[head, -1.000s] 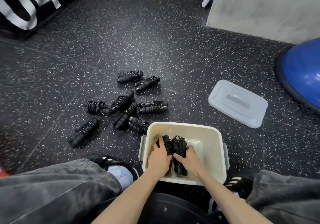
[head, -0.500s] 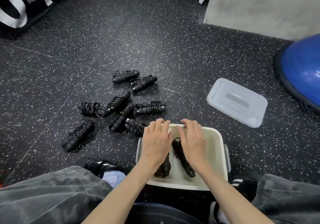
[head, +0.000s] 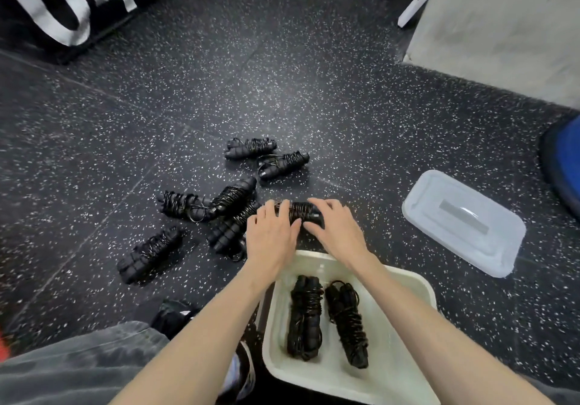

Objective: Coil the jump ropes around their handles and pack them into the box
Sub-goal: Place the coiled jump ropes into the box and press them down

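Both hands [head: 273, 235] on coiled rope [head: 298, 211]

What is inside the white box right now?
Two coiled jump ropes lie side by side on the floor of the white box. The forearms cover parts of the box's far rim and corners, so anything there cannot be seen.

- Your box [head: 408, 282] sits on the floor [head: 282, 90] right in front of you, with two coiled ropes [head: 306, 316] side by side in it.
- The lid [head: 464, 221] lies right of the box.
- Loose coiled ropes [head: 232, 196] cluster beyond the box, to its left.
- Your left hand [head: 271, 235] and right hand [head: 337, 232] rest on the nearest bundle [head: 298, 210], just past the far rim.
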